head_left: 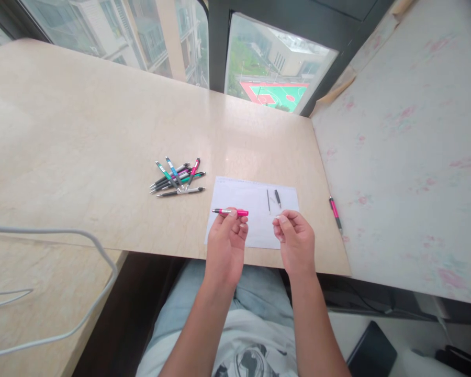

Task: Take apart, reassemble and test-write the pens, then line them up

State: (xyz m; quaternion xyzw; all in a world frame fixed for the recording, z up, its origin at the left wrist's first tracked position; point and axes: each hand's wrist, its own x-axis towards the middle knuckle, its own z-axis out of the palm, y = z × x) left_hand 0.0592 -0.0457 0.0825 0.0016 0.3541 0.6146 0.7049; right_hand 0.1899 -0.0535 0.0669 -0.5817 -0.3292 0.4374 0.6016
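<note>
My left hand [228, 241] grips a pink pen barrel [241, 212] between thumb and fingers, level above a white sheet of paper [255, 230]. Its clicker end points left. Across from it, my right hand [296, 235] is closed in a pinch, and what sits at its fingertips is too small to make out. On the paper beyond that hand lie a thin dark refill [269, 201] and a black pen grip [278, 198], side by side and apart.
A heap of several pens [176, 178] in mixed colours lies left of the paper. One whole pink pen [335, 213] rests along the right wall [396, 183]. Windows [275, 68] border the table's far side. A white cable [102, 251] loops at the left.
</note>
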